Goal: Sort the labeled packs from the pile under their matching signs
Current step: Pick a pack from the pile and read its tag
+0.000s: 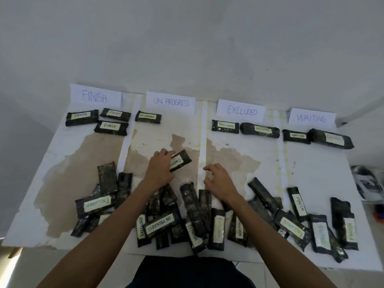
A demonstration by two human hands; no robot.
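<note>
One dark pack (pixel 182 160) | pale handwritten label, tilted | left hand (pixel 158 169) grips it

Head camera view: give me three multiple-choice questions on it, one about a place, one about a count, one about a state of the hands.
1. The EXCLUDED pack held by the left hand is in which lane?
A) FINISH B) ON PROGRESS C) WAITING
2. How many packs lie under the FINISH sign?
A) one B) three C) five
3. The right hand is:
A) holding nothing B) gripping a pack C) pressing a sign
Answers: 1 B, it sits below the ON PROGRESS sign; 2 B, three FINISH packs lie there; 3 A, its loosely curled fingers enclose nothing.
</note>
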